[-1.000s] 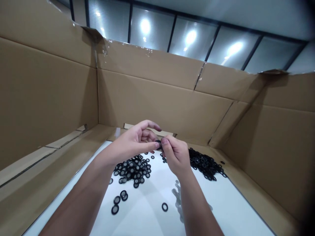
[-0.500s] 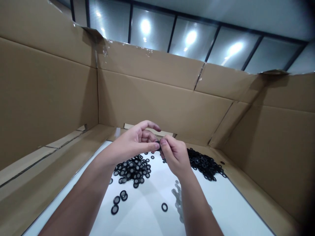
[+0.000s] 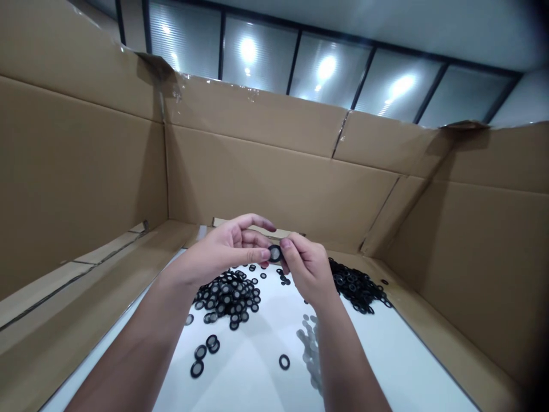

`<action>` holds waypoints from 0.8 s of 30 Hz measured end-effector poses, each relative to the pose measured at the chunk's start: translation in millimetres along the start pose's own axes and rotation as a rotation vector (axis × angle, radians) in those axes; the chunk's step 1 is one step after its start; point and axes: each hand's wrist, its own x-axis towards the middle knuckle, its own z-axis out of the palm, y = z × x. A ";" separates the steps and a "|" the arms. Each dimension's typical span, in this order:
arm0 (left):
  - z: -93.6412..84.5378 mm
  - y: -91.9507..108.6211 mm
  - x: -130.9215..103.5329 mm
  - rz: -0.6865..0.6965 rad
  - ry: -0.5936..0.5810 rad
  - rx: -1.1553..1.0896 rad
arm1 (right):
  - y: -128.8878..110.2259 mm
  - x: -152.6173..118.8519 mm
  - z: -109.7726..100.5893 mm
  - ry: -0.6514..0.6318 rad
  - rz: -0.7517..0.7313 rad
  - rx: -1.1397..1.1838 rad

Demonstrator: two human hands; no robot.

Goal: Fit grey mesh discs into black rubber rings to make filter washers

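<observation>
- Between your two hands, clear of the white surface [image 3: 253, 349], is the round black ring, perhaps rubber, with a grey disc across its middle [image 3: 275, 253]. Take it as your landmark.
- Your left hand [image 3: 234, 243] is to its left, thumb and a finger pinched at the ring's left edge, the index finger arched above it and apart from it.
- Your right hand [image 3: 306, 266] is to its right, thumb and curled finger pinched at the right edge. The hands look about equally near; neither is clearly nearer.
- Being round, the ring has no long axis. What matters, I judge, is its tilt: the flat grey face is turned mostly toward you, edges between your two thumbs.
- Left of and below the ring lies a heap of black rings with grey centres [image 3: 227, 297]; to its right, past your right hand, a dark heap of thin black rings [image 3: 355, 286]. Nearer you than the ring lies a single hollow black ring [image 3: 280, 363].
- The ring's far side and the fingertips behind it are hidden, so you cannot judge how firm either pinch is. Your right forearm cuts off part of the translucent grey discs [image 3: 309, 346]; the right heap's rings blur together.
</observation>
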 end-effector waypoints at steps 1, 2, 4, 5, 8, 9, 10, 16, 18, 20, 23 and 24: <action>0.3 0.3 0.0 0.007 0.018 0.010 | 0.8 0.0 -0.8 0.010 0.009 -0.006; 0.5 0.5 0.0 0.011 0.040 0.020 | 1.4 0.1 -1.9 0.013 0.014 -0.004; 0.4 0.7 0.0 0.011 0.083 0.045 | 1.6 0.8 -5.0 -0.012 0.009 0.021; 0.0 0.6 0.0 0.011 0.105 0.058 | 1.2 1.2 -6.9 -0.046 0.000 0.036; -2.4 -0.2 0.8 0.010 0.141 0.090 | -1.3 2.3 -12.4 -0.164 -0.028 0.045; -3.4 -0.5 1.2 0.010 0.141 0.097 | -2.2 2.5 -13.5 -0.189 -0.035 0.035; -4.3 -0.8 1.8 0.010 0.138 0.099 | -3.0 2.7 -14.3 -0.202 -0.041 0.025; -5.0 -1.6 3.6 -0.006 0.106 0.103 | -3.0 3.7 -11.6 -0.188 -0.058 -0.005; -3.0 -1.6 2.9 -0.009 0.120 0.114 | -1.5 3.7 -10.2 -0.177 -0.053 0.018; -0.4 -1.1 2.0 -0.003 0.148 0.131 | 0.0 3.2 -9.3 -0.170 -0.036 0.070; 3.2 0.7 0.8 0.026 0.200 0.154 | 1.5 1.7 -8.8 -0.139 0.020 0.162; 4.1 1.5 0.2 0.038 0.219 0.164 | 1.6 1.3 -8.7 -0.121 0.044 0.188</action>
